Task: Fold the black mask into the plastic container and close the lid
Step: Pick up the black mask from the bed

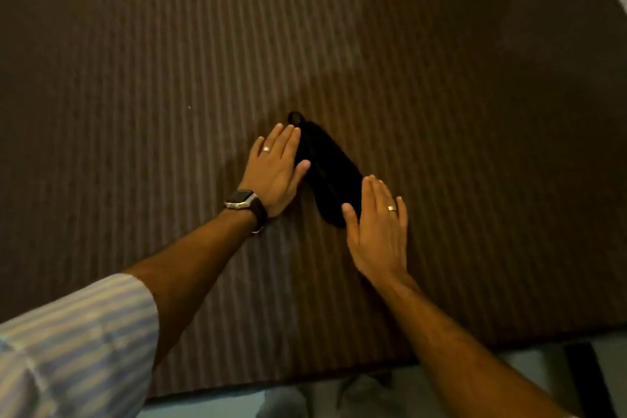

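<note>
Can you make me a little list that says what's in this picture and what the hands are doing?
surface: brown striped cloth
mask: black mask, lying flat, slanted between the hands
left hand: left hand flat, open, at the mask's far end
right hand: right hand flat, open, at the mask's near end
wrist: watch on left arm
container: not in view

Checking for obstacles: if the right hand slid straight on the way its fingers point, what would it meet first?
Probably nothing: the right hand points up past the mask, whose end lies just left of it, and only bare striped surface shows ahead.
</note>
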